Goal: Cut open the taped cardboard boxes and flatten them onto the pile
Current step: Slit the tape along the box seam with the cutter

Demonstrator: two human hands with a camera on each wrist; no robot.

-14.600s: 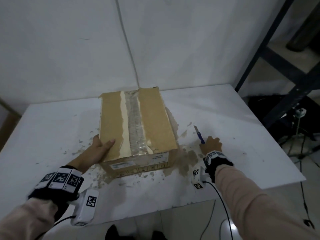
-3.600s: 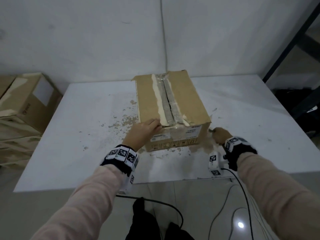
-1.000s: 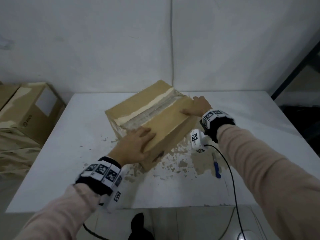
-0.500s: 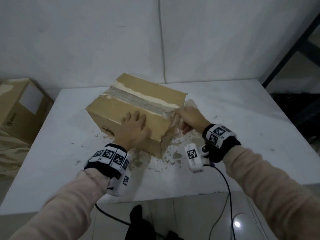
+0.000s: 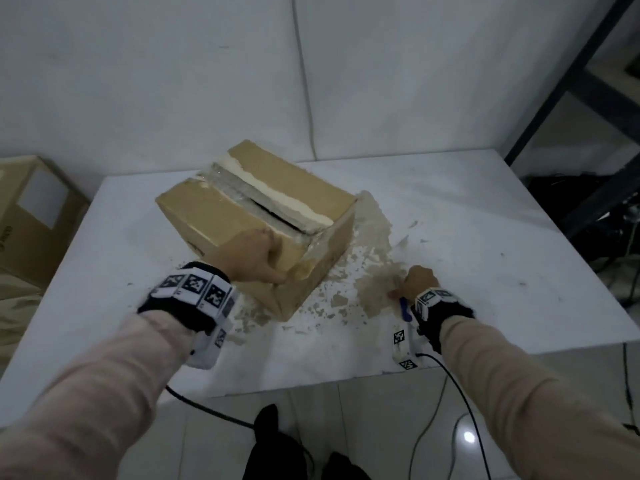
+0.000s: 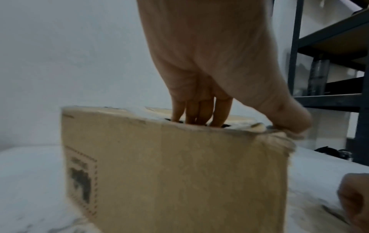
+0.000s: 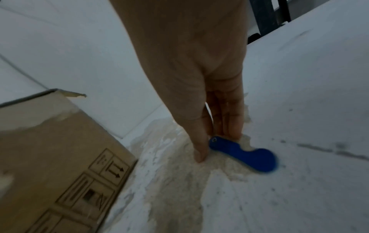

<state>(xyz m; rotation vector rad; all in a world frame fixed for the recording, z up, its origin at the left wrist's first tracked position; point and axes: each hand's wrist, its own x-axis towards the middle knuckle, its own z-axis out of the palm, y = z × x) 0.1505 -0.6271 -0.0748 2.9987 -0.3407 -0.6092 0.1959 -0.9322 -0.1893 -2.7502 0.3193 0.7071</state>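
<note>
Left hand [image 5: 249,258] holds box [image 5: 242,216]; right hand [image 5: 417,284] touches knife [image 7: 245,156].

A white table [image 5: 485,237] stands against a pale wall, its top scuffed and patched with torn brown paper residue [image 5: 363,271] near the middle. A cardboard box [image 5: 242,209] sits on it at an angle (its taped top seam split open), and a small blue knife [image 7: 245,156] lies flat on the residue to the box's right.
</note>
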